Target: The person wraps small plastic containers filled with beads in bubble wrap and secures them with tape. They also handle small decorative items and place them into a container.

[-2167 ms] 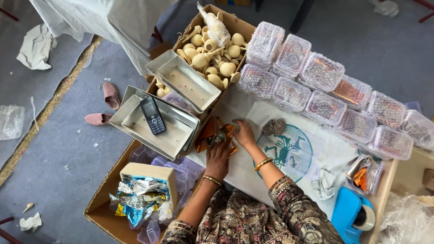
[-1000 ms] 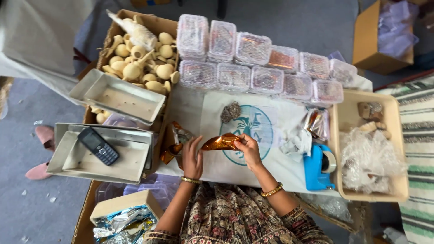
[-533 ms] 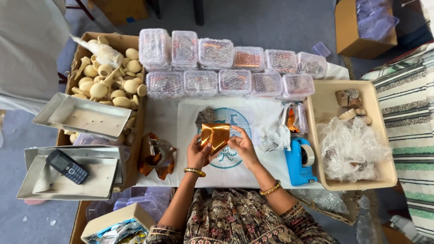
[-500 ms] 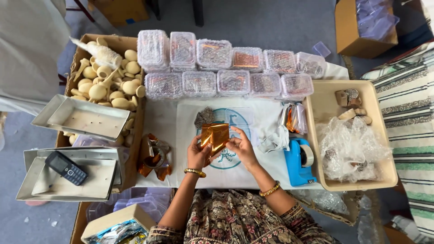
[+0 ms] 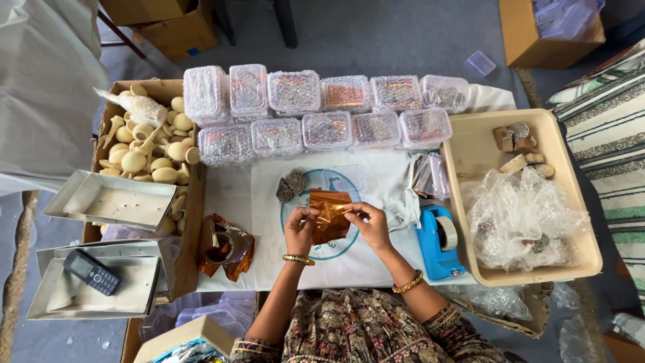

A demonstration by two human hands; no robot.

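Fingertips of both your hands are pinched on the orange foil sheet (image 5: pixel 329 214): left hand (image 5: pixel 300 230) clamps its left edge, right hand (image 5: pixel 368 224) its right edge near the top. Neither hand is free or slack.

Foil sits between the two hands, over the middle of the white cloth (image 5: pixel 349 249) with the round teal print. Sheet is crumpled, long axis roughly up-down in the head view, hanging toward you from the pinch line. Both hands are equally on it; neither is nearer.

Just beyond the foil, away from you:
- two dark carved pieces (image 5: pixel 290 185), touching each other, up-left of your left hand
- one empty clear plastic box (image 5: pixel 343 179), up from the sheet

Counts around it:
- eleven lidded clear boxes (image 5: pixel 327 129) in two rows at the far table edge (six back, five front)
- one blue tape dispenser (image 5: pixel 438 242) just right of your right hand
- one wad of the same orange foil (image 5: pixel 226 247) left of your left hand
- one beige tray (image 5: pixel 478 144) at right with bubble wrap (image 5: pixel 524 215)
- one cardboard box of pale wooden pieces (image 5: pixel 146 156) at left
- one black mobile phone (image 5: pixel 92 272) in a grey tray, far left
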